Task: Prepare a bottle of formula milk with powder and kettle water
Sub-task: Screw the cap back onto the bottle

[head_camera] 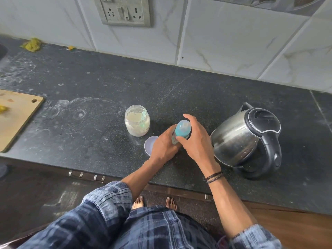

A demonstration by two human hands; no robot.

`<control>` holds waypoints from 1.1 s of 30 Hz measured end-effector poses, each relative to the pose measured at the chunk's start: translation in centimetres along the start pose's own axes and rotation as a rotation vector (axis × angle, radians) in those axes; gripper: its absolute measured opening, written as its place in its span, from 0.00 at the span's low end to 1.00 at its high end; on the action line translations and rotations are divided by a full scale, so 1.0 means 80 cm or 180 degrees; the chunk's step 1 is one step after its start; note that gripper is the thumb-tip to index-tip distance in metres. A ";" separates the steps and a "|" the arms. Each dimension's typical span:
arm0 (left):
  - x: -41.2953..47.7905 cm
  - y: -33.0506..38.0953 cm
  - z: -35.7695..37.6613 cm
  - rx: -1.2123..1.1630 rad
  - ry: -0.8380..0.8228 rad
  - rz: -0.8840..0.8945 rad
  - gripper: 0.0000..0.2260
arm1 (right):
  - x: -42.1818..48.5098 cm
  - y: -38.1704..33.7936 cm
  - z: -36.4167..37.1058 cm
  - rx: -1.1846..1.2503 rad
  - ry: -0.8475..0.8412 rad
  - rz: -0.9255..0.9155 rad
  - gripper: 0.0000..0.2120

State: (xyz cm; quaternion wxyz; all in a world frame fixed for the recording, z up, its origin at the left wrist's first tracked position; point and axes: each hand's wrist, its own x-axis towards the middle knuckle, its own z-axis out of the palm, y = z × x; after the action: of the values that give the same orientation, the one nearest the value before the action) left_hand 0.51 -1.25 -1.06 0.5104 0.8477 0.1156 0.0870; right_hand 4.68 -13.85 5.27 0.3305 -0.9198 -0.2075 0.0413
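Observation:
A baby bottle [182,130] with a blue top stands upright on the dark counter [107,83]. My left hand [164,144] grips its body from the left. My right hand [195,137] curls its fingers round the blue top from the right. An open glass jar of pale powder [137,121] with a light green scoop inside stands just left of the bottle. The jar's pale lid [150,143] lies flat by my left hand. A steel electric kettle [246,139] with a black lid and handle stands to the right, lid closed.
A wooden cutting board [16,115] with yellow scraps lies at the left edge. Yellow scraps [32,44] sit by the tiled wall. A socket panel [124,10] is on the wall above. The counter's front edge runs near my body.

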 end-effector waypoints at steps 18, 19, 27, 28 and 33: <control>0.001 -0.005 -0.002 -0.0016 -0.0033 -0.0014 0.25 | 0.006 0.005 0.000 0.0057 -0.0100 -0.0130 0.37; 0.002 -0.006 -0.001 -0.0005 -0.0028 -0.0009 0.24 | 0.006 0.006 0.000 0.0086 -0.0127 -0.0128 0.36; 0.001 -0.004 0.001 -0.0009 0.0015 0.0009 0.24 | -0.004 0.002 0.016 0.0311 0.0352 0.0048 0.33; 0.000 -0.005 0.001 0.0009 0.0016 0.0026 0.25 | -0.004 0.002 0.016 0.0313 0.0355 0.0052 0.34; 0.001 -0.005 0.000 0.0004 -0.0004 0.0058 0.27 | 0.003 0.006 0.008 0.0330 -0.0022 -0.0092 0.37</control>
State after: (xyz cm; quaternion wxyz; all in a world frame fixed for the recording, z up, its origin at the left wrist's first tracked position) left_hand 0.54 -1.07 -1.45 0.5092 0.8491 0.1075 0.0911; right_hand 4.91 -13.67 4.48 0.3776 -0.8981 -0.2195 0.0505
